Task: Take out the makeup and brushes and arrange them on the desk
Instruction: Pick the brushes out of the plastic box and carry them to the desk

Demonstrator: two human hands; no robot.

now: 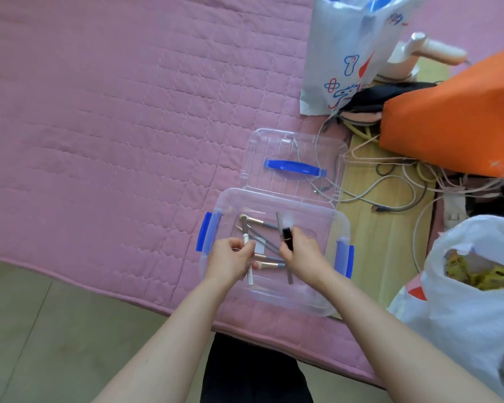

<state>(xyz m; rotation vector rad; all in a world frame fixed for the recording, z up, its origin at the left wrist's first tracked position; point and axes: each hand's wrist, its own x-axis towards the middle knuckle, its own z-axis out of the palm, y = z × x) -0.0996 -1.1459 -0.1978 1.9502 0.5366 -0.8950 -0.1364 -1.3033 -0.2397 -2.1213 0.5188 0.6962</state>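
A pink quilted blanket (105, 117) with stitched wavy seams covers the wide surface, its edge falling to a pale tiled floor (41, 330). On it, near the right side, sits a clear plastic box (312, 303) with rounded corners and blue clip latches on both short ends. Its clear lid (277, 146), ribbed and fitted with a curved blue handle, lies flat just behind the box. Inside the box lie thin makeup brushes (262, 223) with grey handles and rose-gold metal collars, crossed over each other on the bottom. The left hand (230, 261) reaches into the box and pinches a slim white pencil-shaped stick (249, 276) between curled fingers. The right hand (303, 257) grips a small glossy black tube (287, 238), upright, together with a long grey stick (289, 274) that runs under the palm. To the right, a bare wooden strip (387, 257) holds tangled pale cables (390, 181), a stiff orange bag (460, 117), a printed white plastic bag (349, 53) and a crinkled white bag (472, 321)
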